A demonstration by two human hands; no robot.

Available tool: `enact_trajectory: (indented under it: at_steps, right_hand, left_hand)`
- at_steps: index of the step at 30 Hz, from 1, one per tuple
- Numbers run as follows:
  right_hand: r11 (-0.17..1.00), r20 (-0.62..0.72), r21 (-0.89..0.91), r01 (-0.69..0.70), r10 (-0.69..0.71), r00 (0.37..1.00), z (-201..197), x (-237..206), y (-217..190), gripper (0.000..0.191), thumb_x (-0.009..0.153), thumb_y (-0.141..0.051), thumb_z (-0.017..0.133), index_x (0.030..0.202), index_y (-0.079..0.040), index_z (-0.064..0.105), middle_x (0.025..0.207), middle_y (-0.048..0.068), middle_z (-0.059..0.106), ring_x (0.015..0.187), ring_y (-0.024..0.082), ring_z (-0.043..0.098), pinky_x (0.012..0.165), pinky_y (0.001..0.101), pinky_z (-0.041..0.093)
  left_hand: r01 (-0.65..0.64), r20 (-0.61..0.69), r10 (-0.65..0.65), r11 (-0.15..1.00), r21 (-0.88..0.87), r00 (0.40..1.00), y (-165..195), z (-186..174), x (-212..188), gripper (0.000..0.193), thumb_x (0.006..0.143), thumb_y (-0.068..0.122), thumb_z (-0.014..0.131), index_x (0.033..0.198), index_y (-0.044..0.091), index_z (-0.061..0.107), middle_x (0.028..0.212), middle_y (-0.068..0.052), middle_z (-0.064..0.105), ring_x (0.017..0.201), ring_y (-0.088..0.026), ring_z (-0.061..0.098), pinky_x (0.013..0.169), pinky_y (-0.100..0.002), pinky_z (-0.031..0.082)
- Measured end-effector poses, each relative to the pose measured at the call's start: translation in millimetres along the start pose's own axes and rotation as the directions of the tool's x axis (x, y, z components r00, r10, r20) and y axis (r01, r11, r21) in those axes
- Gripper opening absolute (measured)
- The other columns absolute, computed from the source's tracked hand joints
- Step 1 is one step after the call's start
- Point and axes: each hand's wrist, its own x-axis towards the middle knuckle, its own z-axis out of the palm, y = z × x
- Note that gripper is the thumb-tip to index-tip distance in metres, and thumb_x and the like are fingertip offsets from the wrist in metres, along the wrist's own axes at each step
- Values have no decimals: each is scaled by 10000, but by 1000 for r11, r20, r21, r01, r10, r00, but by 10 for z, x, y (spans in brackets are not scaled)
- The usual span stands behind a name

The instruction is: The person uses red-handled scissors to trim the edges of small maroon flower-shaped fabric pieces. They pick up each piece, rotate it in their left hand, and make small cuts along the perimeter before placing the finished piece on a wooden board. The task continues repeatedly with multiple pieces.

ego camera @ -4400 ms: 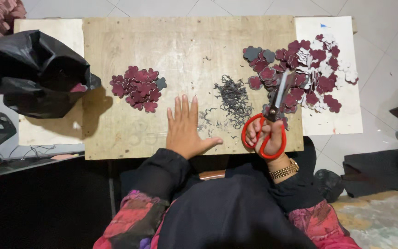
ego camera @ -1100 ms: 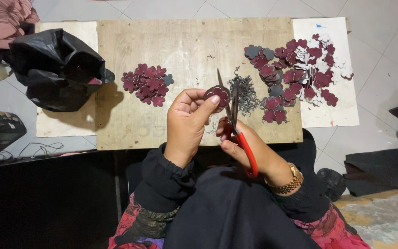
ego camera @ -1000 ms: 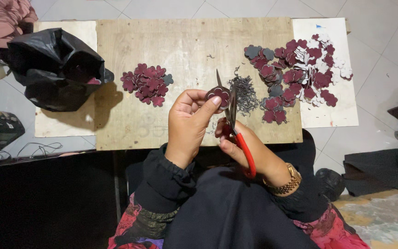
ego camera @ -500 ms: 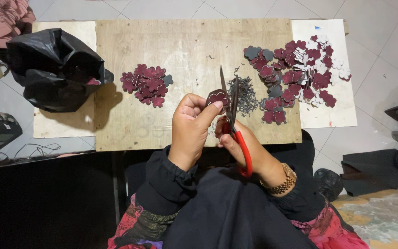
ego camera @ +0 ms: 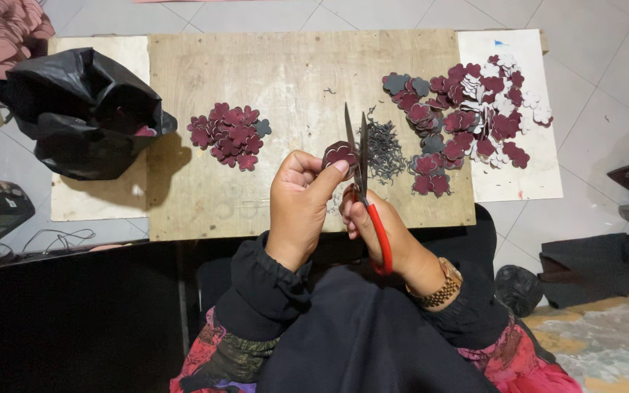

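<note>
My left hand (ego camera: 298, 200) pinches a small maroon flower-shaped cutout (ego camera: 338, 153) between thumb and fingers, just above the wooden board (ego camera: 293, 73). My right hand (ego camera: 376, 229) grips red-handled scissors (ego camera: 360, 171), blades pointing away from me and parted beside the cutout's right edge. A heap of dark grey trimmings (ego camera: 385, 149) lies just beyond the blades. A small pile of maroon flower cutouts (ego camera: 228, 135) sits to the left. A larger spread of maroon, grey and white cutouts (ego camera: 467, 116) lies to the right.
A crumpled black plastic bag (ego camera: 81, 109) sits at the board's left end on a pale sheet. A white sheet (ego camera: 518, 175) lies under the right-hand cutouts. Dark objects stand on the tiled floor at both sides.
4.4 s ago my left hand lay flat on the board and the scissors rested low right. Now the left hand holds a cutout, and over the last second the scissors stay at its edge.
</note>
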Motion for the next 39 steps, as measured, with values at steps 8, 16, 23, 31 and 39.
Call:
enact_trajectory:
  at_steps: [8, 16, 23, 31, 39]
  right_hand:
    - [998, 2, 60, -24, 24, 1000, 14, -14, -14, 501, 1046, -575, 488, 1016, -75, 506, 853, -15, 467, 720, 67, 431, 639, 217, 420]
    - [995, 20, 82, -57, 56, 998, 1, -25, -47, 468, 1036, -555, 514, 994, -90, 499, 852, -25, 483, 701, 62, 445, 617, 215, 419]
    - [995, 33, 79, -67, 65, 997, -6, -48, -30, 463, 1033, -549, 528, 990, -88, 510, 847, -27, 496, 698, 60, 455, 612, 214, 423]
    - [993, 66, 64, -99, 95, 993, -32, -59, -44, 458, 1021, -534, 543, 994, -76, 527, 800, -41, 488, 661, 51, 428, 581, 211, 391]
    - [993, 108, -23, -116, 118, 987, -86, -69, -55, 499, 1008, -582, 526, 946, -87, 537, 727, -56, 462, 620, 50, 420, 549, 217, 388]
  left_hand:
    - [-13, 10, 13, 1000, -3, 1000, -50, -76, 26, 160, 955, 63, 727, 973, 53, 569, 897, -62, 730, 740, -42, 613, 639, -192, 454]
    - [11, -3, -11, 1000, 9, 1000, 19, -66, 71, 169, 945, 83, 723, 1026, 61, 576, 915, -57, 748, 738, -35, 630, 616, -181, 443]
    - [-1, -6, 1, 1000, 8, 1000, 49, -87, 67, 175, 942, 82, 728, 1035, 61, 580, 920, -42, 744, 781, -48, 673, 613, -183, 441]
    - [4, -30, -3, 1000, 14, 1000, 110, -97, 65, 170, 945, 88, 727, 1039, 61, 589, 915, -38, 741, 793, -63, 696, 623, -178, 464]
    - [-18, -15, 19, 998, 56, 1000, 156, -150, 76, 200, 931, 71, 750, 1050, 47, 592, 919, -54, 747, 802, -83, 715, 607, -182, 465]
